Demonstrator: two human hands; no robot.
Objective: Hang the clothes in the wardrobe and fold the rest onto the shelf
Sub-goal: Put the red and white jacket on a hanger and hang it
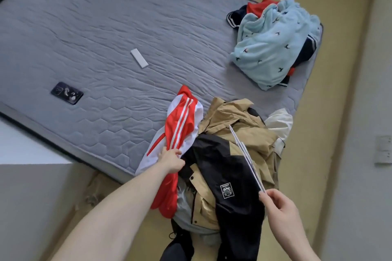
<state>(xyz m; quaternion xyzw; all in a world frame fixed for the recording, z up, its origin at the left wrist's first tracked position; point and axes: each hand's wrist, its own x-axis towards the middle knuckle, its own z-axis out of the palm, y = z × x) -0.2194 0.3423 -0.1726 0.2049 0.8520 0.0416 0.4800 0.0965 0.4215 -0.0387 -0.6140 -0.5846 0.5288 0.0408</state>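
Right hand [280, 207] nearest, pinching white hangers [247, 159], looks like two or three, count unclear. Left hand [170, 160] grips one red-white striped jacket [180, 121] at mattress [95, 38] edge. One tan-black jacket [222, 176] heaped between hands. Second pile, light blue fleece [275, 44] on top, far corner. One phone [66, 93], one white remote [139, 58] on mattress.

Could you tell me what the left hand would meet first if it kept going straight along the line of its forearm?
The left hand already grips the red and white striped garment, so it would push further into that cloth first. Beyond it lies the grey mattress, though depth is hard to judge.
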